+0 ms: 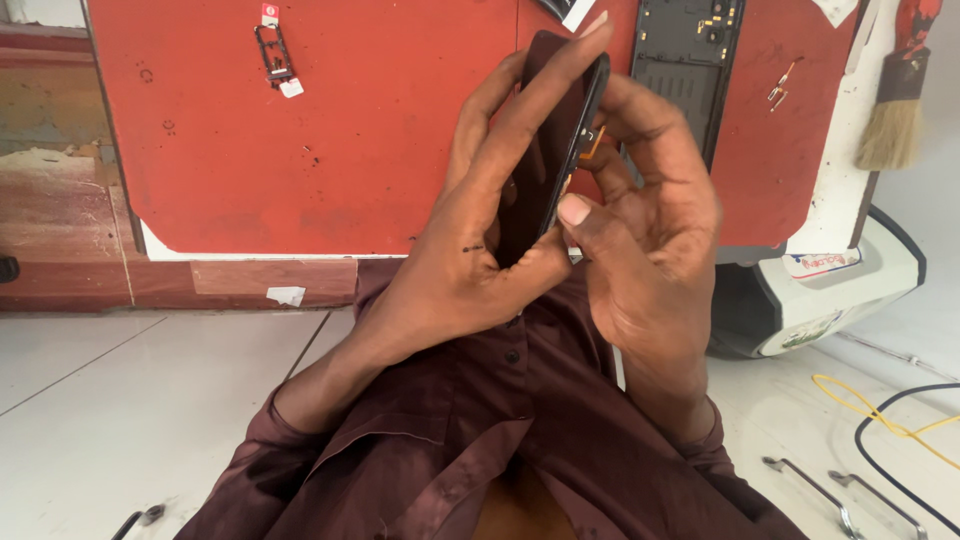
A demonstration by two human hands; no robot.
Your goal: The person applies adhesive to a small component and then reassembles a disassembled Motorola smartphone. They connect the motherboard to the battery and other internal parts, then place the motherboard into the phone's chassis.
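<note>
My left hand (470, 250) grips a dark smartphone (550, 150) held edge-on, fingers wrapped over its back and reaching its top. My right hand (650, 220) holds the phone's other side, thumb pressed at the lower edge of its frame. An orange flex cable shows at the opened side seam (592, 140). Both hands are raised above a red work mat (330, 130).
On the mat lie a black phone back frame (685, 60), a small SIM tray (274, 52) and a tiny gold part (782, 85). A brush (895, 110) stands at right, beside a white and black device (830, 300). Yellow and black cables (880, 420) and metal tools (830, 495) lie on the floor.
</note>
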